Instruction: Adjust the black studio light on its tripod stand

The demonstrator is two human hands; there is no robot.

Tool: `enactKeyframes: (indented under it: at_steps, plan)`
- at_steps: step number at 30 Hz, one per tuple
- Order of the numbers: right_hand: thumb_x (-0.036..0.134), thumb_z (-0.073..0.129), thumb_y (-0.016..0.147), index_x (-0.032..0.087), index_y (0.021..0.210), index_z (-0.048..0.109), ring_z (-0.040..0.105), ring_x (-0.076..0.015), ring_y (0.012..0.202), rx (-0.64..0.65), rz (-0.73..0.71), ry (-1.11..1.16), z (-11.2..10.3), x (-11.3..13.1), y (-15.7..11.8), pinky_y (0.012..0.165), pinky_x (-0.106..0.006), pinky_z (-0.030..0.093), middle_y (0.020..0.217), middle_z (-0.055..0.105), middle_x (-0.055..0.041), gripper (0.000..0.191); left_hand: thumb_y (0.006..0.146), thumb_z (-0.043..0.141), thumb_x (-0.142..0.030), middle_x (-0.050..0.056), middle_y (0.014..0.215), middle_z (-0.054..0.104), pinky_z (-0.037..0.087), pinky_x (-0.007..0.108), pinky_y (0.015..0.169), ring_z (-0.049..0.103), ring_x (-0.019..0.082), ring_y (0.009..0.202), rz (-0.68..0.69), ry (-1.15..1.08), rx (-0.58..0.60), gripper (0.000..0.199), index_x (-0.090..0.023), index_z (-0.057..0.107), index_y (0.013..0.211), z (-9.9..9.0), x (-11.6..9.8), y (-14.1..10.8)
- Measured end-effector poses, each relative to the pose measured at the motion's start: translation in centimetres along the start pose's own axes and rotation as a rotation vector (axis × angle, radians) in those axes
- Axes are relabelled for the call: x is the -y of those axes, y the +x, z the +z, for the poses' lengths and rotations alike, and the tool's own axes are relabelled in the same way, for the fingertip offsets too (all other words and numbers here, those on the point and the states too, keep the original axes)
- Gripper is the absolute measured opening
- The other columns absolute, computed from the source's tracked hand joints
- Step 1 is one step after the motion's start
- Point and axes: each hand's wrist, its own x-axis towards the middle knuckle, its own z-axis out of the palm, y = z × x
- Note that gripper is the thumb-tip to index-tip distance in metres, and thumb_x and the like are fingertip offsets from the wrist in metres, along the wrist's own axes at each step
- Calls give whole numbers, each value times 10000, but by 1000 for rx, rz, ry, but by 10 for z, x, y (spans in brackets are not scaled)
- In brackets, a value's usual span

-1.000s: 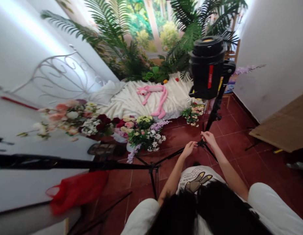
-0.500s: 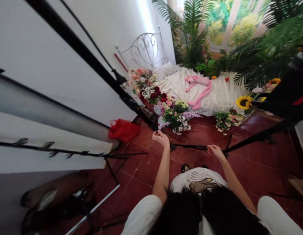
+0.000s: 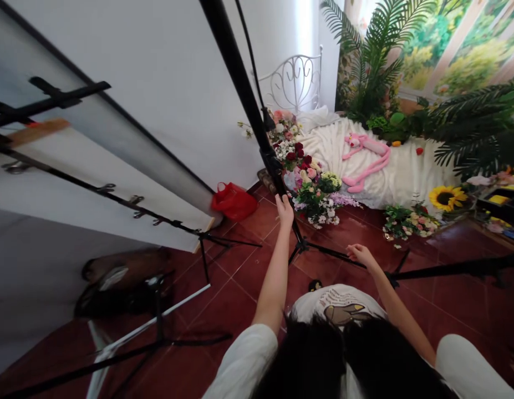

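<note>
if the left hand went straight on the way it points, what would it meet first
Probably the black stand pole, just by the left hand; whether they touch is unclear.

Passage ahead of the left hand (image 3: 285,211) is obstructed by a black stand pole (image 3: 235,62); contact between the two cannot be confirmed from this angle. Flower arrangements (image 3: 311,183) crowd the space beyond the pole. A black stand leg (image 3: 328,251) runs low beside the right hand (image 3: 360,254), and a second pole (image 3: 456,270) bars its outer side. Open tiled floor (image 3: 240,282) lies between the left forearm (image 3: 273,277) and the clip-hung bar (image 3: 123,198), a red bag (image 3: 235,200) at its far end.
</note>
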Motion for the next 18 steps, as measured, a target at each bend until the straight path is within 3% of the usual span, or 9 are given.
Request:
enactKeyframes:
  at_steps: [4, 9, 13, 18]
  plan:
    - [403, 737, 753, 170, 687, 653, 557, -90, 484, 96, -94, -48, 30, 36, 24, 478, -187, 447, 578, 643, -10, 257, 875, 348, -744, 55, 901, 597, 473, 314, 936, 616, 178, 944, 3, -37, 27, 551, -218, 512, 874, -2, 1, 1]
    - [509, 724, 780, 168, 666, 632, 544, -82, 479, 277, -267, -121, 84, 112, 53, 477, -180, 445, 567, 634, -4, 371, 883, 378, -710, 35, 877, 591, 459, 296, 936, 604, 161, 914, -26, -52, 38, 503, -225, 509, 848, -2, -1, 1]
    - [629, 615, 845, 172, 690, 629, 545, -84, 454, 226, -346, -193, 130, 165, 73, 465, -176, 441, 533, 615, -7, 483, 888, 403, -683, 29, 858, 593, 461, 282, 882, 597, 149, 858, -28, -68, 41, 479, -221, 520, 853, -4, -3, 1]
    - [767, 279, 908, 155, 719, 645, 587, -129, 479, 226, -367, -481, 178, 202, 89, 522, -235, 498, 569, 625, -56, 738, 881, 388, -709, 40, 873, 611, 473, 275, 847, 593, 145, 827, -22, -40, 51, 525, -206, 539, 894, -5, -5, 0]
